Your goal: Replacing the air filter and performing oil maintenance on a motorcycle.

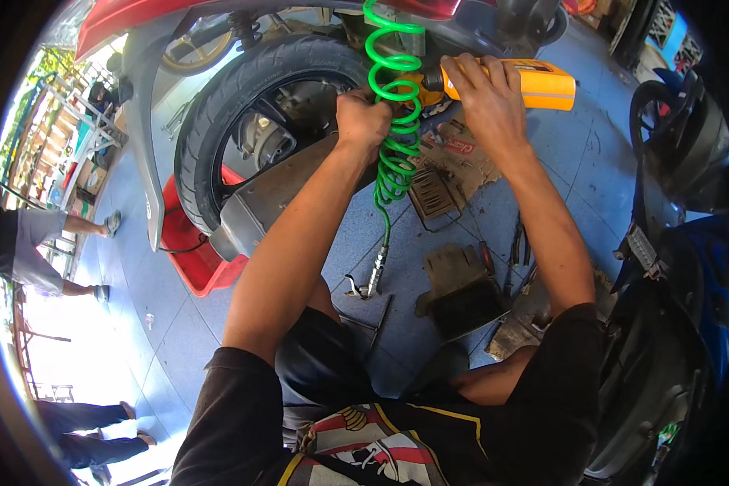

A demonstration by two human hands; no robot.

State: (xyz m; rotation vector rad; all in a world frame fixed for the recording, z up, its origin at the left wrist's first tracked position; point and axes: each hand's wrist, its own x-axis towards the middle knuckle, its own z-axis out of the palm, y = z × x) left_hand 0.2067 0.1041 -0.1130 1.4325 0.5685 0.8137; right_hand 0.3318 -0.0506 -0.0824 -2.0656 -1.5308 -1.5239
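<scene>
My right hand (488, 105) grips a yellow bottle (549, 84) lying on its side, its dark neck pointing left. The neck end meets a yellow piece (414, 91), perhaps a funnel, partly hidden behind a green coiled air hose (397, 130). My left hand (364, 120) is closed beside that hose, at the scooter's wheel; what its fingers hold is hidden. A black rear tyre (193, 138) with a dark rim stands to the left of my hands. From the hose's lower end hangs a silver air blow gun (374, 274), close to the floor.
Under the wheel sits a red basin (188, 253). Greasy cardboard (482, 172), a ribbed grey part (434, 194), a dark open box (465, 306) and a screwdriver (487, 257) lie on the blue tiles. Another motorcycle (680, 275) stands at right. Two people's legs (85, 223) show at left.
</scene>
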